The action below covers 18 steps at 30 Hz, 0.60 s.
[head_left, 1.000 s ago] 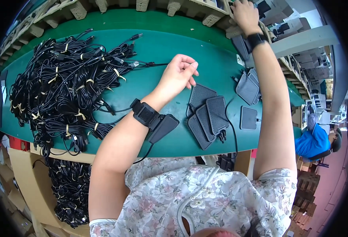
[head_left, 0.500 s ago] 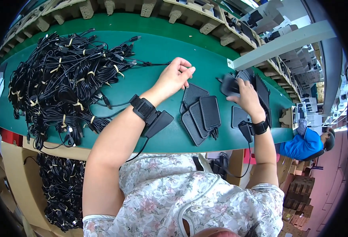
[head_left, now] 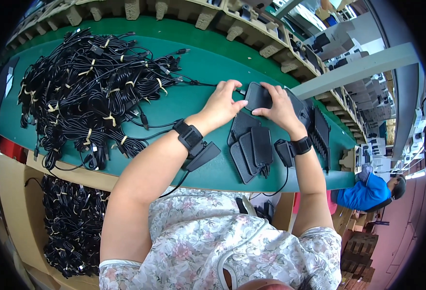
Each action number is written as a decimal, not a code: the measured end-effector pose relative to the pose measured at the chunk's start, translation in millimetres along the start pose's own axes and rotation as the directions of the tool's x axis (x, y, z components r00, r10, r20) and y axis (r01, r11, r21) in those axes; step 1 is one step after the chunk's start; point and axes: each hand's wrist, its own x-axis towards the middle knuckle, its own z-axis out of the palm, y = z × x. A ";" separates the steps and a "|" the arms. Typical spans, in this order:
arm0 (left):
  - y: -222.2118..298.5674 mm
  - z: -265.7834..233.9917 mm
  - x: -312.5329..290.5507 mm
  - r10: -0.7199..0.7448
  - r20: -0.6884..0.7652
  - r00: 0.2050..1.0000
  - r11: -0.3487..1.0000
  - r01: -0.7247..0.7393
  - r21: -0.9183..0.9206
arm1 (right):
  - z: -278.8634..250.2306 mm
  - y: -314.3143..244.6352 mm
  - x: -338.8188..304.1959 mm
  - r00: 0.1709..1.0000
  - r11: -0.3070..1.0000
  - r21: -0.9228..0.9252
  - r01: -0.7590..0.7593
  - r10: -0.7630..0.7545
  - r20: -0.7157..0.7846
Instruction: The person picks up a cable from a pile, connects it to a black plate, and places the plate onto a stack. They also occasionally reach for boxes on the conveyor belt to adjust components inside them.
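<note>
A flat black rectangular pad (head_left: 258, 94) is gripped at its right side by my right hand (head_left: 278, 107), thumb below and fingers over the top edge. My left hand (head_left: 223, 102) pinches a black cable (head_left: 201, 83) that runs over from the big cable heap (head_left: 97, 92). The cable's plug (head_left: 241, 91) sticks out past the left fingertips, right at the pad's left edge; whether it is inserted I cannot tell. Just below my hands lies a fanned stack of similar black pads (head_left: 254, 150), some with a mesh-like face and short stubs at the lower end.
More black pads (head_left: 297, 104) and a ribbed black rack (head_left: 321, 135) lie to the right. Moulded pulp trays (head_left: 205, 17) line the far edge. A pale metal bar (head_left: 358, 70) crosses at upper right. Below left stands a cardboard box (head_left: 17, 193) of cables. A person in blue (head_left: 367, 193) sits at far right.
My right hand has brought a black pad leftward from the right-hand pads to my left hand. My left hand still pinches the cable, its plug now beside the pad.
</note>
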 end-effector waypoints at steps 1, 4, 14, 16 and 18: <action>-1.7 4.0 -1.7 0.052 -0.061 0.997 0.999 -0.051 0.019 | 0.8 -1.1 1.8 1.000 0.999 0.046 -0.003 0.003 -0.015; -0.7 5.6 3.2 0.160 -0.201 0.966 0.986 -0.148 0.073 | -12.8 -6.1 9.9 0.992 0.984 0.131 0.124 -0.123 -0.020; 22.7 -3.3 6.4 -0.046 0.102 0.994 0.769 0.101 -0.631 | -27.5 -22.8 50.8 0.992 0.617 0.785 -0.053 0.122 -0.028; 21.3 1.7 6.0 -0.021 0.056 0.998 0.753 0.052 -0.656 | -39.3 -13.1 71.3 0.963 0.677 0.734 0.046 0.164 -0.212; 16.9 7.0 6.6 -0.101 0.040 0.994 0.861 0.107 -0.498 | -56.6 9.6 103.1 0.838 0.806 0.564 0.180 0.175 -0.517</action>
